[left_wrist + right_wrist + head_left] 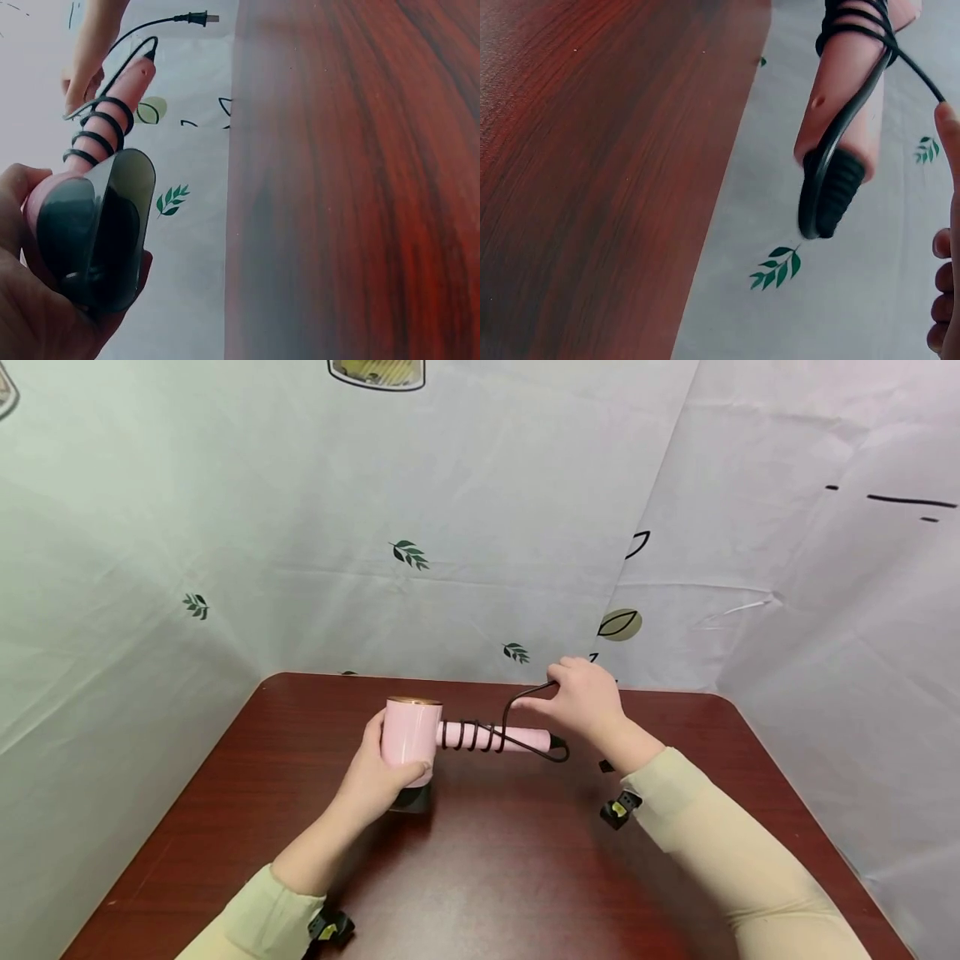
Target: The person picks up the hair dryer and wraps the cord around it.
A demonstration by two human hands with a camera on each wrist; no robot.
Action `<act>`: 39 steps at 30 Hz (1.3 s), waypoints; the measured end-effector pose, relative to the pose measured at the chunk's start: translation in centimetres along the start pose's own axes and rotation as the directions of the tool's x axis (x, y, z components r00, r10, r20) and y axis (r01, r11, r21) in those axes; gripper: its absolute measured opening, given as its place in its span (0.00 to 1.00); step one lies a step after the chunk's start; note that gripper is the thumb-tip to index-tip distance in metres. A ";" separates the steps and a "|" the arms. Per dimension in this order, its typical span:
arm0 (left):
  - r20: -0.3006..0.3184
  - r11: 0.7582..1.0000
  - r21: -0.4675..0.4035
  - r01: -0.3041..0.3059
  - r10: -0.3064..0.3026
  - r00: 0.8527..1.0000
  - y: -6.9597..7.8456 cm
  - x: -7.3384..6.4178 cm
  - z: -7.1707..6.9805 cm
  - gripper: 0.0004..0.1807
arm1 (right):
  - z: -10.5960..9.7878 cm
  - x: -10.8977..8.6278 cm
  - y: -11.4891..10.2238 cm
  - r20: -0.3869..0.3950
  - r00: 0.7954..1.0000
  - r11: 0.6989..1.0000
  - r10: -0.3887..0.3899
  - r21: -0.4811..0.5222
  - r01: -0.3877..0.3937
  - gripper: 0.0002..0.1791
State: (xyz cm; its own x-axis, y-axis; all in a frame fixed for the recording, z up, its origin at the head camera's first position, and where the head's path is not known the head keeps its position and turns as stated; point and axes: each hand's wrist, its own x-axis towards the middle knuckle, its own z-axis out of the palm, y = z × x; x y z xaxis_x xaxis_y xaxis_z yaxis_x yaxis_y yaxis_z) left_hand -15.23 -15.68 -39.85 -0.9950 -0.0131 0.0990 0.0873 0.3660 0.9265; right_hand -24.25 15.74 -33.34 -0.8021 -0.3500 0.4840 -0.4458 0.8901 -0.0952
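A pink hair dryer (412,739) with a gold-rimmed end is held above the table, its handle (531,739) pointing right. My left hand (378,777) grips the round body from the left, thumb across its front. A dark nozzle (124,232) sits on the dryer, facing the left wrist camera. The black power cord (472,735) runs in several coils round the handle. My right hand (588,697) holds the cord's free length above and right of the handle; in the right wrist view only part of this hand shows. The plug (199,19) hangs loose beyond it.
A reddish-brown wooden table (487,877) lies below both hands. Pale cloth (480,510) with printed leaves hangs behind the table and at its sides. Black wrist devices (621,810) are strapped at both sleeves.
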 end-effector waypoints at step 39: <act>0.048 0.948 -0.316 0.041 -0.027 0.998 2.0 -1.2 -0.1 0.53 | 1.8 -0.8 -0.4 0.258 0.959 0.983 -0.119 0.164 0.078 0.21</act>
State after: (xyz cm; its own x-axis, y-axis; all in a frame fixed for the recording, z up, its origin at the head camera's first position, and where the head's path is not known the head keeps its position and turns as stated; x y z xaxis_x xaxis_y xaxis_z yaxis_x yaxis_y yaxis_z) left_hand -13.83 -15.06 -38.09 -0.9982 0.0220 0.0564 0.0575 0.0528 0.9969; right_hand -24.14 15.09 -35.30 -0.8184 -0.5168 0.2513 -0.5662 0.8000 -0.1987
